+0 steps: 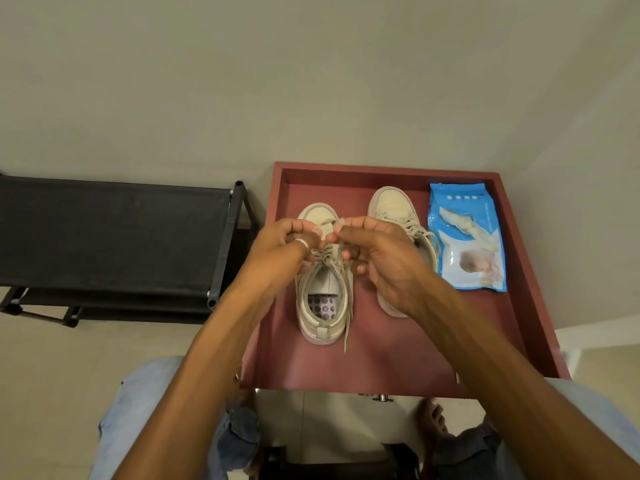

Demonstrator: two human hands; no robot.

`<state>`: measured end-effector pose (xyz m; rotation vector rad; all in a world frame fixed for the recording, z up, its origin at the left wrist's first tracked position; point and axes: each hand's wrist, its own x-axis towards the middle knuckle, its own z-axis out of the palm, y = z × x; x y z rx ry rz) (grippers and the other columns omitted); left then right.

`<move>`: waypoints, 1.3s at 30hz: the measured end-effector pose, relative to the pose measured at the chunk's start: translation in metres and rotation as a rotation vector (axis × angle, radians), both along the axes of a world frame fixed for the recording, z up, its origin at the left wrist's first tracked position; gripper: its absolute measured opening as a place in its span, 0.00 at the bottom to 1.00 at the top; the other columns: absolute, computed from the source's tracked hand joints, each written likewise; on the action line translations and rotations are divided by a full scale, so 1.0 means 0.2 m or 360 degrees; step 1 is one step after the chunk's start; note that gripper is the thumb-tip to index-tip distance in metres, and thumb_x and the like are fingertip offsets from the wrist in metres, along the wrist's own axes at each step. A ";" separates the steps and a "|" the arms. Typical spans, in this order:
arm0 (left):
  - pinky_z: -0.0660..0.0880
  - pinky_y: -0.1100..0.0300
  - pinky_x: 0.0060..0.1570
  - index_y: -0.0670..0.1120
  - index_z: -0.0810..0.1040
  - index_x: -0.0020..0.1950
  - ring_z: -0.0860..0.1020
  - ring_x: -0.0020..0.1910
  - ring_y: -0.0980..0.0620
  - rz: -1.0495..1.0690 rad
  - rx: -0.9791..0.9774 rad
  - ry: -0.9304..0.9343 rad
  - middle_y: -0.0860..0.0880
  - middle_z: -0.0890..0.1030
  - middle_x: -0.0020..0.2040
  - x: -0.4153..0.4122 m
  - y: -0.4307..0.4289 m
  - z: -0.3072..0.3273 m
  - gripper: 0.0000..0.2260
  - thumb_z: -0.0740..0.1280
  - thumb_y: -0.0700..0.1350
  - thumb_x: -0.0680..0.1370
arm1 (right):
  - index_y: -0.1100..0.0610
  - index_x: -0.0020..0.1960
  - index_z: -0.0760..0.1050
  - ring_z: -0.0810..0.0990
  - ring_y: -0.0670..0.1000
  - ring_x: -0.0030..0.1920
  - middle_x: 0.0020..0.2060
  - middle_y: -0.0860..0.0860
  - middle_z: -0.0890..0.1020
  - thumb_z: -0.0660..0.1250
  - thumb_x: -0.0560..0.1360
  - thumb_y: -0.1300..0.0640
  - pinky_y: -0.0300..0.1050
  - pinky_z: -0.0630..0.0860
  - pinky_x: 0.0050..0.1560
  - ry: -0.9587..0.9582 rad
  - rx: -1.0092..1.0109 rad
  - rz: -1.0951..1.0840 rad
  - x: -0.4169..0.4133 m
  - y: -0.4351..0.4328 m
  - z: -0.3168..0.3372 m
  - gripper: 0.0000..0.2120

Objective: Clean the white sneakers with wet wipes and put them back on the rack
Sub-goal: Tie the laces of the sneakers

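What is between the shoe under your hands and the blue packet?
The other sneaker stands between that shoe and the packet, on the red tray; the head view shows it.

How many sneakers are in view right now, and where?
2. Left sneaker on the red tray, under the left hand and right hand, which pinch a pale strip; right sneaker beside it, next to the wipes pack, partly hidden by the right hand. No others show.
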<state>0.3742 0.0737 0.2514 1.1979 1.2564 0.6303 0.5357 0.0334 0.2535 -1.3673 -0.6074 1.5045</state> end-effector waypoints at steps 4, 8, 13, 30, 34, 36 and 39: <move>0.76 0.63 0.38 0.44 0.83 0.59 0.76 0.37 0.56 0.0255 -0.0027 -0.0319 0.50 0.84 0.42 -0.05 0.03 0.04 0.08 0.69 0.40 0.81 | 0.65 0.58 0.77 0.74 0.45 0.32 0.43 0.54 0.84 0.69 0.76 0.60 0.35 0.67 0.28 0.0015 0.0212 -0.0138 0.06 0.01 0.06 0.13; 0.75 0.62 0.40 0.44 0.83 0.62 0.75 0.36 0.57 0.0362 0.0055 -0.0554 0.50 0.85 0.46 -0.08 0.04 0.09 0.10 0.69 0.42 0.81 | 0.60 0.53 0.81 0.74 0.46 0.33 0.44 0.55 0.85 0.68 0.78 0.61 0.38 0.69 0.32 -0.0107 0.0408 -0.0275 0.10 0.01 0.11 0.06; 0.74 0.61 0.41 0.45 0.82 0.61 0.74 0.36 0.56 0.0377 0.0133 -0.0617 0.51 0.84 0.46 -0.10 0.05 0.11 0.10 0.68 0.43 0.82 | 0.59 0.56 0.80 0.74 0.47 0.33 0.44 0.55 0.85 0.68 0.77 0.61 0.40 0.70 0.35 -0.0141 0.0504 -0.0301 0.11 0.01 0.15 0.08; 0.78 0.53 0.65 0.53 0.86 0.46 0.80 0.64 0.56 0.0327 0.0490 -0.0323 0.53 0.86 0.59 -0.02 0.07 0.18 0.11 0.65 0.48 0.84 | 0.56 0.60 0.77 0.82 0.38 0.44 0.44 0.48 0.87 0.66 0.80 0.59 0.28 0.72 0.39 -0.0720 0.0462 -0.0225 0.03 0.06 0.27 0.09; 0.77 0.49 0.67 0.45 0.83 0.63 0.83 0.58 0.57 0.0317 0.0645 -0.0333 0.58 0.87 0.46 0.01 0.08 0.25 0.11 0.66 0.46 0.84 | 0.56 0.63 0.75 0.85 0.47 0.47 0.46 0.48 0.87 0.67 0.79 0.59 0.36 0.77 0.46 -0.0620 0.0642 -0.0154 -0.03 0.08 0.38 0.13; 0.79 0.51 0.64 0.45 0.83 0.64 0.84 0.56 0.58 0.0305 0.0751 -0.0310 0.57 0.87 0.46 0.01 0.09 0.29 0.11 0.67 0.45 0.84 | 0.57 0.65 0.74 0.85 0.50 0.43 0.47 0.48 0.87 0.66 0.79 0.59 0.36 0.78 0.44 -0.0622 0.0695 -0.0133 -0.05 0.08 0.43 0.14; 0.80 0.61 0.56 0.48 0.83 0.62 0.84 0.51 0.59 0.0276 0.0864 -0.0365 0.55 0.86 0.43 0.03 0.10 0.35 0.09 0.68 0.44 0.83 | 0.57 0.65 0.74 0.84 0.51 0.39 0.48 0.47 0.86 0.66 0.80 0.58 0.41 0.80 0.48 -0.0676 0.0736 -0.0092 -0.06 0.08 0.47 0.14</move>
